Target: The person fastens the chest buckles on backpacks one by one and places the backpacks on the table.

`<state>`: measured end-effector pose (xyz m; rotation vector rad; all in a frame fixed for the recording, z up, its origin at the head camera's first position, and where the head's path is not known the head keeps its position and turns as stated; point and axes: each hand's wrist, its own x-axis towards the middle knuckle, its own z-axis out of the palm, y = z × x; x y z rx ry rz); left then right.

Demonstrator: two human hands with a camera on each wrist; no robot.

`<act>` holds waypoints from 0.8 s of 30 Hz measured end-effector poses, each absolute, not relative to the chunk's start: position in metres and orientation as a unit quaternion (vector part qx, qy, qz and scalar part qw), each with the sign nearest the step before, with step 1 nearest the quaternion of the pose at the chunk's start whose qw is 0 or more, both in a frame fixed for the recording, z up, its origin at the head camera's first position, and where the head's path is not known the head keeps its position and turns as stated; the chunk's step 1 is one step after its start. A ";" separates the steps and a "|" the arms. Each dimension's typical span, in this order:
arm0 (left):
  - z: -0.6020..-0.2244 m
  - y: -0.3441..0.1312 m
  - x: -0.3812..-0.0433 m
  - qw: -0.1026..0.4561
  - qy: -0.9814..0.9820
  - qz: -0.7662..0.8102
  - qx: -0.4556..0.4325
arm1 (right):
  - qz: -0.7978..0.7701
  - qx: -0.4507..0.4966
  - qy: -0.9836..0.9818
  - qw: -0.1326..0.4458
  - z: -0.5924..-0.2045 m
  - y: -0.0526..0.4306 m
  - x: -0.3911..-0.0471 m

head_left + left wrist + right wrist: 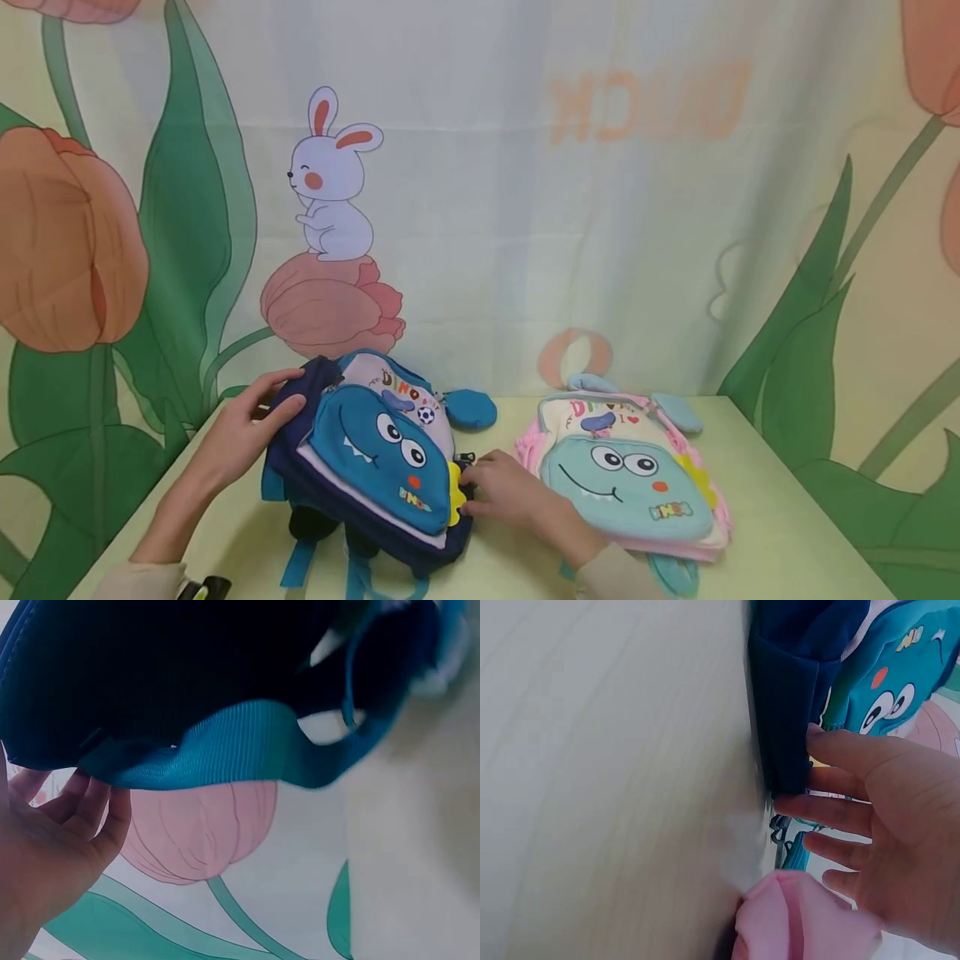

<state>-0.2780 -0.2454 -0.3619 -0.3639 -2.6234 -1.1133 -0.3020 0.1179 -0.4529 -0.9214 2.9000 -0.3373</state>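
A navy and blue dinosaur backpack (382,467) stands tilted on the table, its cartoon face toward me. My left hand (251,421) grips its upper left side, thumb in front and fingers behind. In the left wrist view, the fingers (94,806) lie along the dark edge beside a blue strap (232,742). My right hand (513,492) touches the backpack's right side by the yellow spikes (455,493). In the right wrist view its fingers (829,814) are extended and spread, with the thumb at the navy side panel (784,720).
To the right lies a pink and mint dinosaur backpack (630,492), close to my right forearm. Blue straps (298,564) trail onto the pale table (780,517) below the navy one. A printed curtain (480,208) with tulips and a rabbit hangs behind the table.
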 end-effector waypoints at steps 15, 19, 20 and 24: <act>-0.342 -0.226 -0.274 0.130 -0.880 -0.421 -0.179 | -0.107 -0.330 0.937 0.048 -0.463 0.100 -0.301; -0.336 -0.221 -0.271 0.121 -0.879 -0.423 -0.185 | -0.083 -0.349 0.932 0.052 -0.467 0.096 -0.301; -0.335 -0.219 -0.271 0.120 -0.879 -0.423 -0.184 | -0.079 -0.353 0.931 0.053 -0.467 0.095 -0.300; -0.333 -0.215 -0.272 0.114 -0.880 -0.425 -0.178 | -0.072 -0.360 0.928 0.059 -0.468 0.089 -0.297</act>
